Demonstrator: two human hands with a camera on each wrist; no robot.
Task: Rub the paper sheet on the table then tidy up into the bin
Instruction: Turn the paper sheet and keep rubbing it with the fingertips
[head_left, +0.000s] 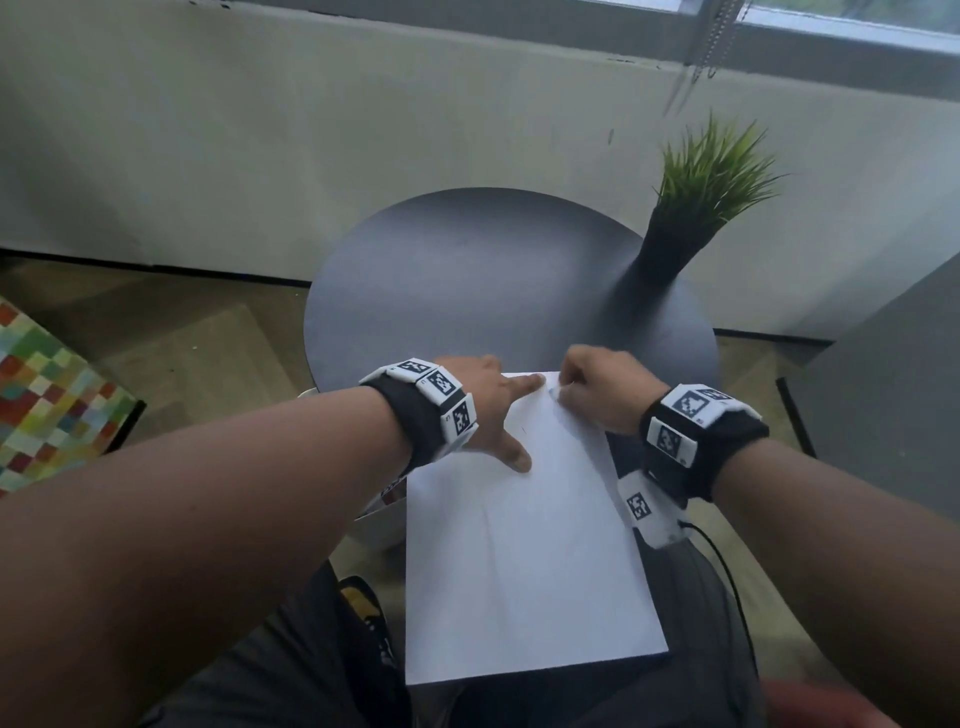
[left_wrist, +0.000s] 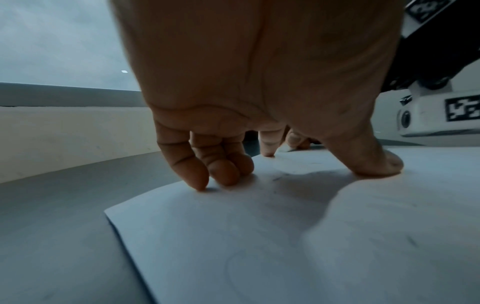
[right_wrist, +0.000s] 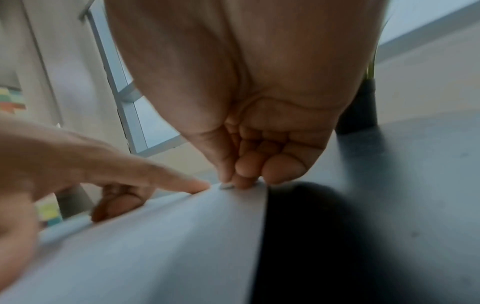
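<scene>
The left hand lies spread on the far left part of the paper sheet, its fingers straight or only slightly bent, the forefinger and the thumb pressing down on the sheet while the other fingertips touch near its left edge. The right hand is curled tight at the far right corner of the sheet, thumb and fingertips pinched together around a small pale object; it is too small and blurred to tell what it is. The two hands sit just beside each other, the left forefinger almost touching the right fingertips.

The sheet is plain white, thin and rectangular, smooth and flat with a few faint grey marks near the left hand. Its far end rests on the bench, and its near end hangs out past the bench rim over the person's lap. The bench is round, with a dark grey matte top.

At the far right of the bench stands a plant with stiff, spiky green blades in a tall, dark, tapering pot. Both wrists wear black bands carrying white blocks printed with black square patterns. To the left, on the floor, lies something covered in small coloured squares.
</scene>
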